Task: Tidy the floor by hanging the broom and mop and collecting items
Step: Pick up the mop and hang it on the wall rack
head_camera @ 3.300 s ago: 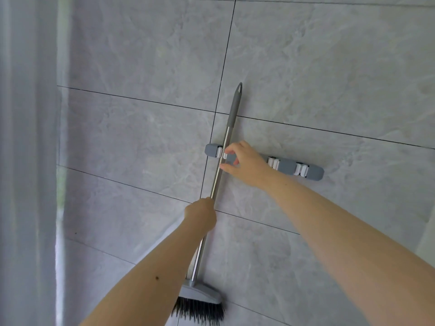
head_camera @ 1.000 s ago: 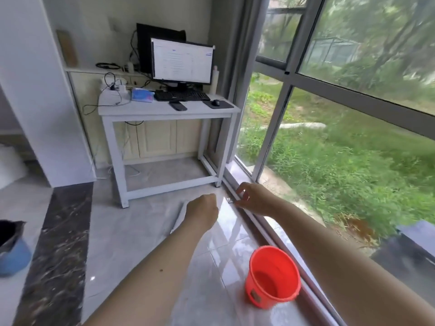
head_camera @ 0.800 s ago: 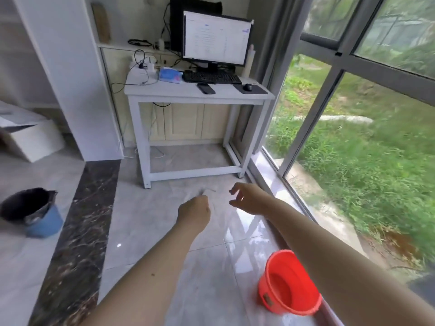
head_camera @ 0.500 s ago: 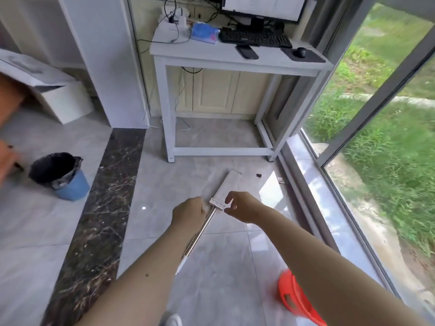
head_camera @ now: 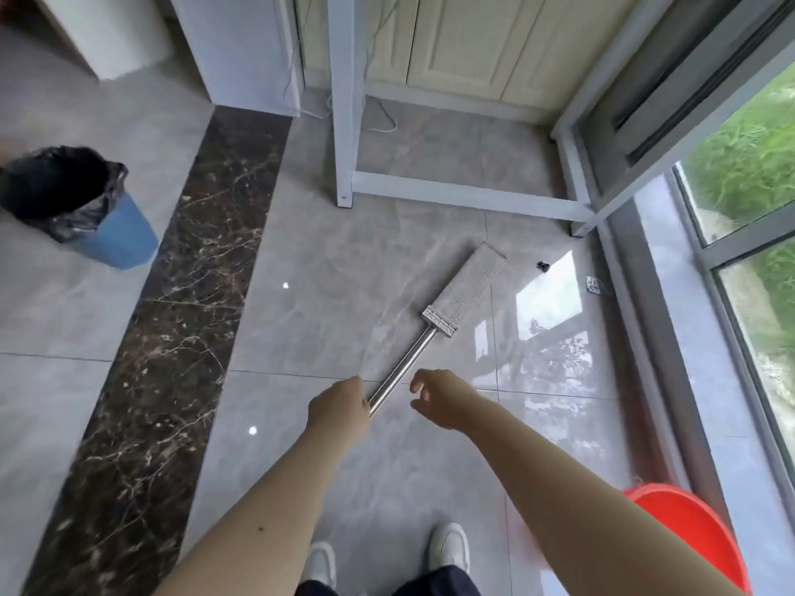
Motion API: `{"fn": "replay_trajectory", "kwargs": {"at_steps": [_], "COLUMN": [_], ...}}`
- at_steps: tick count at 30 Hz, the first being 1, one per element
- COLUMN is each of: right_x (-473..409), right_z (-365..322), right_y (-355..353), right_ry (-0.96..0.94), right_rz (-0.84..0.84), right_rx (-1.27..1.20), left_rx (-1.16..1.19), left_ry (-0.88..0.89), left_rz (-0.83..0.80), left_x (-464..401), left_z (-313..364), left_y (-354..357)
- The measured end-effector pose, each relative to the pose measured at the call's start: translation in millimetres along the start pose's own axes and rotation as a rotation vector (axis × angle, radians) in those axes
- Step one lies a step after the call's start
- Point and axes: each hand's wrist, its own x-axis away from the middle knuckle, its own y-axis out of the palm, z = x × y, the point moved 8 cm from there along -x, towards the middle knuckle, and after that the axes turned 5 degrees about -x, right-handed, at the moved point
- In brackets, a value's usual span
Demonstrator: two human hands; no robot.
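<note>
A flat mop lies on the grey tiled floor, its pale rectangular head [head_camera: 466, 288] pointing toward the white table and its metal handle [head_camera: 404, 367] running back toward me. My left hand [head_camera: 340, 408] hangs above the handle's near part as a fist, and nothing shows in its grip; the handle vanishes behind it. To the right of the handle my right hand [head_camera: 443, 397] hovers with loosely curled fingers, holding nothing. A small black item [head_camera: 544, 265] and a small pale item [head_camera: 595, 286] lie on the floor near the window track.
A blue bin with a black bag [head_camera: 99, 225] stands at the left. A red bucket [head_camera: 692, 539] sits at the lower right by the window frame [head_camera: 645, 320]. White table legs [head_camera: 344, 122] stand ahead. My shoes [head_camera: 449, 548] are below.
The broom now hangs on the wall rack and I have turned away. My view has tipped down to the floor, bringing the mop closer under both hands.
</note>
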Motion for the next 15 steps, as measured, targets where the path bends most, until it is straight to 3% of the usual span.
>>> {"fn": "replay_trajectory", "kwargs": {"at_steps": [6, 15], "right_x": [-108.9, -233.5], "right_z": [45.5, 117.2], "right_y": [82.6, 212.6], "right_ry": [-0.021, -0.062], "right_rz": [-0.105, -0.05], "right_rx": [0.038, 0.209], "left_rx": [0.026, 0.032], "left_ry": [-0.127, -0.285], "left_rz": [-0.128, -0.166], "left_x": [-61.5, -134.9], "left_z": [-48.4, -110.5], "left_y": [122.1, 281.8]}}
